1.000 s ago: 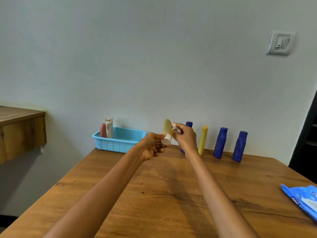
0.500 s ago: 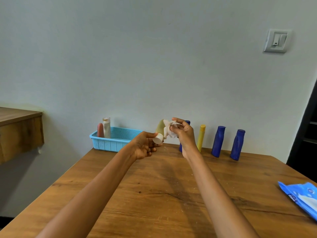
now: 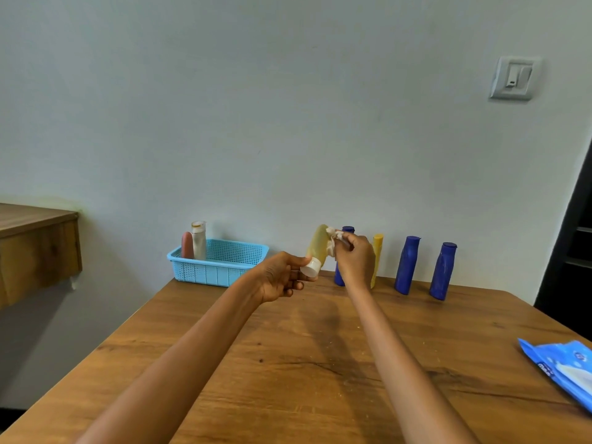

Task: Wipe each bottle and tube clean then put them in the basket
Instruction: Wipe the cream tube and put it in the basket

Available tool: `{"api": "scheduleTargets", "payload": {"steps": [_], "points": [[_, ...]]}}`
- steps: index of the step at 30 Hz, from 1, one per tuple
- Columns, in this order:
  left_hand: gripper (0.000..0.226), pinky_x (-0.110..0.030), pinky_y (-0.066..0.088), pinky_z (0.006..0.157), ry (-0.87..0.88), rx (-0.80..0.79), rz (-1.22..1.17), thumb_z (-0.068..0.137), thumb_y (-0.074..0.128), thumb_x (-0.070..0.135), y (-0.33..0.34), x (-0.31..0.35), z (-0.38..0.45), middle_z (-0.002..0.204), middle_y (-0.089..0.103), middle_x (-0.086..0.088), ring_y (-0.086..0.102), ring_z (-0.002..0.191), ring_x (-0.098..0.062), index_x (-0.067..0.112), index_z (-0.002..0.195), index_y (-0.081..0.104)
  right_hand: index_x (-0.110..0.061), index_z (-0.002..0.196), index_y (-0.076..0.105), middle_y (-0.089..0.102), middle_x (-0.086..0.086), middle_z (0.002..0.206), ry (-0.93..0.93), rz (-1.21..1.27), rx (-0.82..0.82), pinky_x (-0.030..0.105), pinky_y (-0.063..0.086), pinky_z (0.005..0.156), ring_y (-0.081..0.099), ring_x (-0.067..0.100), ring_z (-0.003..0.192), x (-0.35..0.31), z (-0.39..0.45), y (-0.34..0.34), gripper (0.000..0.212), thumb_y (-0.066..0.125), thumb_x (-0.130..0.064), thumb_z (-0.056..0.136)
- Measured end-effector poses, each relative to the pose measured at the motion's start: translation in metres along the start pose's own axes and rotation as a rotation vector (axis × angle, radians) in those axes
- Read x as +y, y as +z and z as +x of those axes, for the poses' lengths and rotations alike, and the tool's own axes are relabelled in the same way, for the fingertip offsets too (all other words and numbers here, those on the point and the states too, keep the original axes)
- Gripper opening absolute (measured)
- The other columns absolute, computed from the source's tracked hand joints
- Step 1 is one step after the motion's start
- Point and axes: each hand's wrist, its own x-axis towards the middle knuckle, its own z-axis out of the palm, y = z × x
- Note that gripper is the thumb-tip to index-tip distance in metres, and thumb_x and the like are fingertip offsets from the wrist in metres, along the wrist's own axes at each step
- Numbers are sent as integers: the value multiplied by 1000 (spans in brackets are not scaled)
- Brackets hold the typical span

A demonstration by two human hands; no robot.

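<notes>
While the left hand (image 3: pixel 282 278) pinches the white cap (image 3: pixel 310 268) of the yellow tube (image 3: pixel 317 245), held cap-down and tilted above the table (image 3: pixel 288 363), the right hand (image 3: pixel 354 259) presses a crumpled white wipe (image 3: pixel 333 240) against the tube's upper side, fingers closed on it. At the table's far left corner, the blue basket (image 3: pixel 217 267) holds two upright tubes. Three blue bottles and a yellow tube stand along the wall. A blue wipes pack (image 3: pixel 563 370) lies at the table's right edge.
</notes>
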Motion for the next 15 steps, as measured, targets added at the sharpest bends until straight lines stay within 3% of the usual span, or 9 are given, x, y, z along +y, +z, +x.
{"api": "scheduleTargets", "payload": {"steps": [3,6,10,15], "points": [[25,-22,29,52,1,45,-19,92,50,28,-4,1,0,83,66,-5,43,54,-9,6,100,59,-12,96,69,68,6,87,17,71,-189,22,43,59,58,17,77,-6,-3,2,21,52,-24,93],[23,-22,28,50,-9,73,-46,92,49,28,-8,3,1,79,68,-3,41,50,-9,8,99,59,-13,107,66,65,-1,93,-7,88,-309,11,42,61,55,6,77,-14,-6,-1,21,54,-23,93],[21,-22,25,50,-18,112,-84,91,49,29,-11,6,0,76,68,-3,37,50,-8,10,93,60,-10,107,67,68,0,101,-69,98,-304,3,39,61,57,7,88,-13,-9,2,20,60,-15,90],[24,-23,25,51,-17,139,-137,90,49,30,-18,8,0,73,67,-1,37,48,-8,10,89,62,-11,90,69,67,-1,85,-45,211,-351,4,41,60,58,5,78,-18,-12,2,7,62,-12,87]]}}
